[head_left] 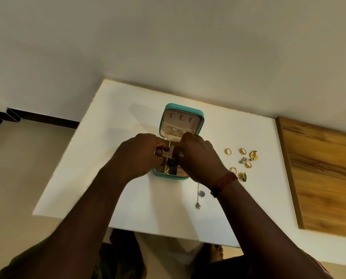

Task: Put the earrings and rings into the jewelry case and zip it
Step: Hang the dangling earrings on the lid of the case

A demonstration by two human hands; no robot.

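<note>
A silver drop piece (199, 198) lies on the white table (128, 198), just beside the right wrist. The left hand (140, 154) and right hand (198, 158) meet over the open teal jewelry case (183, 107), fingers curled into its tray; I cannot tell whether they hold anything. Rings (228, 151) and gold earrings (253, 156) lie on the table right of the right hand.

The jewelry case (200, 120) has a smooth teal, leather-like shell with a faint sheen, and its lining (180, 126) is pale, matt, velvety cloth. The rings (228, 151) are shiny yellow metal. The table (128, 198) looks smooth, matt white, and the board (319, 168) is grained wood with a soft gloss.
</note>
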